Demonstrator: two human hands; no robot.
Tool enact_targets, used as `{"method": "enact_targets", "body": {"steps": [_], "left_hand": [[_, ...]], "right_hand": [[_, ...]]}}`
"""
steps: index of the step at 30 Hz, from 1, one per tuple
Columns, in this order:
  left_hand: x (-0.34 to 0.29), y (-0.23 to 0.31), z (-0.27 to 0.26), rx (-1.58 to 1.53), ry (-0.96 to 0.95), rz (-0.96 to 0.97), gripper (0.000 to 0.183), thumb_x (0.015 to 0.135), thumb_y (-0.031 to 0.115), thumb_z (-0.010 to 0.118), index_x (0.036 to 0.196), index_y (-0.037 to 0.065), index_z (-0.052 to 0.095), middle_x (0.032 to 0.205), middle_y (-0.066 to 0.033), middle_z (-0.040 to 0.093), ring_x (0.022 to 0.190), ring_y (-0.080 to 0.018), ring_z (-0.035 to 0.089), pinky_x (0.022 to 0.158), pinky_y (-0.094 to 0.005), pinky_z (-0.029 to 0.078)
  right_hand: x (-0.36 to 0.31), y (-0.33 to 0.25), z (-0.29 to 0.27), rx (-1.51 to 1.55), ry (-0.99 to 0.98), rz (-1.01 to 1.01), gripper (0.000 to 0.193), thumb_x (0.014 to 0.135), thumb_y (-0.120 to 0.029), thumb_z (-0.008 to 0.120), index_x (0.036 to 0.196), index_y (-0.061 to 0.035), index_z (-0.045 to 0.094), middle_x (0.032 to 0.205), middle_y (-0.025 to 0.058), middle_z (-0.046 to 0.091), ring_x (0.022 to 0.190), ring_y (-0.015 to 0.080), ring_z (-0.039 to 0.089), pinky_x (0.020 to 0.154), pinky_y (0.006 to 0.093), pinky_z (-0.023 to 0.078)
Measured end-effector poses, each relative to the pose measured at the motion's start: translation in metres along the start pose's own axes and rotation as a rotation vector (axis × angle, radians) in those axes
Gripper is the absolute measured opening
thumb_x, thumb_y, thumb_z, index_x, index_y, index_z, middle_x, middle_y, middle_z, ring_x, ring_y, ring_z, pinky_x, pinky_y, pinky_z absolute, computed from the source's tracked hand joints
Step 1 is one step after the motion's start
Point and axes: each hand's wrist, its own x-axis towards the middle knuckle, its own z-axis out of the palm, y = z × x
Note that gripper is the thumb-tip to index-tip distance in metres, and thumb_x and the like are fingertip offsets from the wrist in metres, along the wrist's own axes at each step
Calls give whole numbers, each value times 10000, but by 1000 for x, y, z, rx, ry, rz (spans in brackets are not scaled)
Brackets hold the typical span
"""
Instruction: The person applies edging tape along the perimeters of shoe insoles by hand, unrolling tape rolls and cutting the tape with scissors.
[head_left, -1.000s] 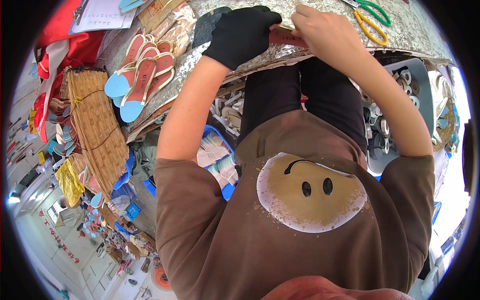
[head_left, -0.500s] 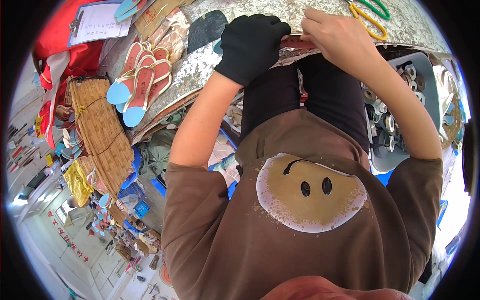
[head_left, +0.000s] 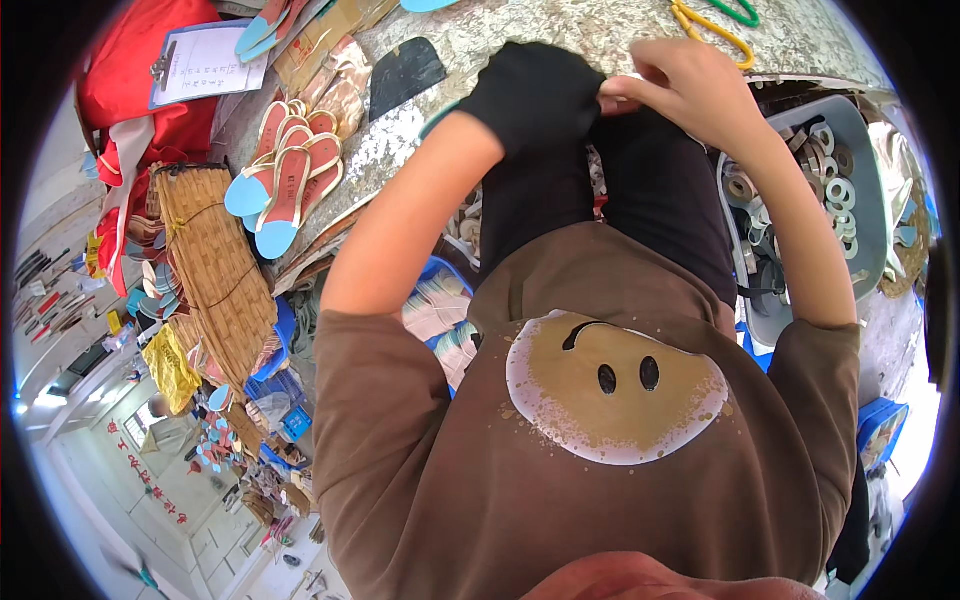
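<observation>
My left hand (head_left: 540,98), in a black glove, is curled over the near edge of the worktable (head_left: 480,30). Whatever lies in its fingers is hidden by the glove. A small turquoise edge (head_left: 437,120) shows beside that wrist. Close by on the right, my bare right hand (head_left: 695,95) has thumb and forefinger pinched near the glove's fingertips. The piece between them is too covered to name. Left of the gloved hand, a pile of sandals (head_left: 288,185) with reddish insoles, pale straps and light-blue fronts lies on the table.
A black sheet (head_left: 405,76), a clipboard (head_left: 212,66) and more sandals (head_left: 262,35) lie toward the far left. Scissors with a yellow handle (head_left: 722,40) are at the far right. Below the table stand a grey bin (head_left: 872,195) of rolls and, leftward, a woven bamboo basket (head_left: 215,275).
Both hands have come nearer to me, off the tabletop. The reddish strip seen between them is now mostly hidden. The right fingers have closed in beside the glove, and the view has shifted slightly.
</observation>
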Motion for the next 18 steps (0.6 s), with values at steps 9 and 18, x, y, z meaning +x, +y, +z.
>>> {"method": "enact_targets", "body": {"steps": [9, 18], "left_hand": [[-97, 25, -21, -233, 273, 130, 252, 826, 318, 704, 847, 75, 642, 693, -119, 566, 634, -312, 597, 540, -405, 442], [-149, 55, 0, -1003, 681, -391, 216, 887, 213, 668, 942, 5, 684, 750, -81, 647, 659, -124, 578, 617, -272, 454]], "right_hand": [[-60, -16, -18, 776, -24, 161, 459, 850, -305, 749, 605, -24, 482, 559, -31, 317, 545, 66, 278, 475, 279, 215], [-60, -72, -12, 1476, 205, 180, 144, 872, -115, 716, 970, -28, 657, 688, -65, 537, 606, -9, 421, 553, 163, 313]]}}
